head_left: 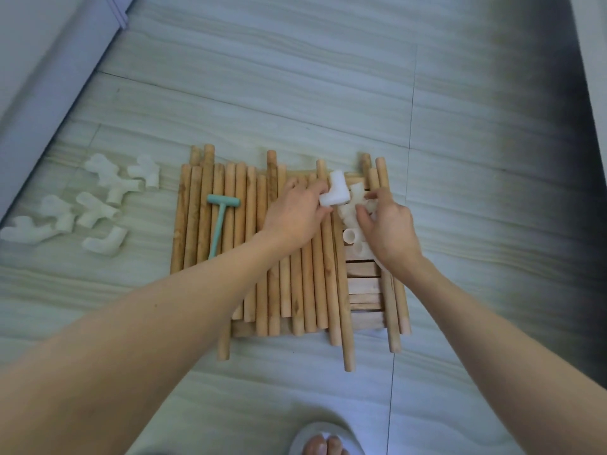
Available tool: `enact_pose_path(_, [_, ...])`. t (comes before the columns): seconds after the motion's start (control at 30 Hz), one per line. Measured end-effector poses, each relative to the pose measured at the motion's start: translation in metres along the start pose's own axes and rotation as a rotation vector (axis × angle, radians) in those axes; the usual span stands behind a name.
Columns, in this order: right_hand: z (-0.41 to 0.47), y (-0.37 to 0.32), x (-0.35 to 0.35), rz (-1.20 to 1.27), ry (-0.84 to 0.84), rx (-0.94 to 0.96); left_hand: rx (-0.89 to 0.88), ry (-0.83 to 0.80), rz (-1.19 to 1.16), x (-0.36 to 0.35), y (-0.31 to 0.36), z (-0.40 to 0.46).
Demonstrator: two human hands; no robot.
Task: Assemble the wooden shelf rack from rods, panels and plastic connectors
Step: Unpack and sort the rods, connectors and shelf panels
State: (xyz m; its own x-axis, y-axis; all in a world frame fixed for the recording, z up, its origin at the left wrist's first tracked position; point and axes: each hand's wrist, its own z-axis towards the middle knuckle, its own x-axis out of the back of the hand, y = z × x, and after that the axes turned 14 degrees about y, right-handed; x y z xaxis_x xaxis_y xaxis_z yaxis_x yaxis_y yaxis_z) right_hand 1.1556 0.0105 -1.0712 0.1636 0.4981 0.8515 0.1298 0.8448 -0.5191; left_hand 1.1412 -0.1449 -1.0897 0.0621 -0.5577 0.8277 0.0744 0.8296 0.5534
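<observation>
Streaked tile floor (328,93), round wooden rods (230,224), smooth elbow connector (335,193) in left hand (295,215)

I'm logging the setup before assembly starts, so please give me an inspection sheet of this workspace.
Surface: pale striped floor tiles; everything lies directly on them.
Job's things: wooden rods side by side in a row over slatted panels; loose white connectors in a group on the floor to the left; more connectors piled on the rods.
Clutter: teal T-shaped mallet lying on the rods.
Grippers: left hand pinches a white elbow connector; right hand has its fingers curled on the connector pile.
Cables: nothing seen.
Surroundings: white furniture edge at left; a slippered foot at the bottom.
</observation>
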Motion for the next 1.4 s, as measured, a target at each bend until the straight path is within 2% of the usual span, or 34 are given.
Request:
enact_pose_path(0.1, [-0.014, -0.020, 0.006, 0.130, 0.019, -0.100, 0.252, 0.035, -0.247, 0.016, 0.000, -0.014])
enact_pose_path(0.17, [-0.026, -0.036, 0.006, 0.187, -0.030, -0.125, 0.340, 0.027, -0.295, 0.030, -0.008, -0.029])
enact_pose_path(0.27, [-0.043, -0.067, -0.002, 0.260, -0.159, -0.158, 0.426, 0.034, -0.263, 0.058, -0.033, -0.057])
enact_pose_path(0.47, [-0.061, -0.149, -0.040, 0.291, -0.536, -0.177, 0.769, 0.267, -0.292, 0.123, -0.111, -0.108])
enact_pose_path(0.57, [-0.074, -0.189, -0.073, 0.280, -0.639, -0.154, 0.978, 0.285, -0.296, 0.136, -0.152, -0.140])
enact_pose_path(0.67, [-0.089, -0.219, -0.113, 0.262, -0.670, -0.184, 1.203, 0.316, -0.470, 0.139, -0.185, -0.162])
enact_pose_path(0.77, [-0.098, -0.234, -0.152, 0.260, -0.635, -0.294, 1.319, 0.369, -0.623, 0.141, -0.208, -0.162])
enact_pose_path(0.87, [-0.099, -0.242, -0.178, 0.381, -0.587, -0.504, 1.368, 0.450, -0.790, 0.145, -0.223, -0.143])
enact_pose_path(0.97, [-0.092, -0.252, -0.187, 0.756, -0.590, -0.776, 1.353, 0.559, -0.985, 0.151, -0.233, -0.115])
enact_pose_path(1.0, [-0.088, -0.254, -0.186, 0.866, -0.597, -0.814, 1.317, 0.591, -1.063, 0.153, -0.235, -0.106])
enact_pose_path(1.07, [-0.083, -0.255, -0.183, 0.916, -0.615, -0.772, 1.242, 0.631, -1.152, 0.157, -0.238, -0.092])
enact_pose_path(1.13, [-0.080, -0.251, -0.176, 0.825, -0.615, -0.665, 1.223, 0.654, -1.082, 0.156, -0.241, -0.087])
enact_pose_path(1.27, [-0.077, -0.238, -0.148, 0.622, -0.503, -0.360, 1.389, 0.767, -0.844, 0.145, -0.245, -0.100])
enact_pose_path(1.33, [-0.074, -0.224, -0.132, 0.452, -0.414, -0.203, 1.489, 0.812, -0.873, 0.142, -0.248, -0.106])
enact_pose_path(1.4, [-0.069, -0.206, -0.115, 0.232, -0.395, -0.066, 1.572, 0.828, -0.931, 0.146, -0.254, -0.106])
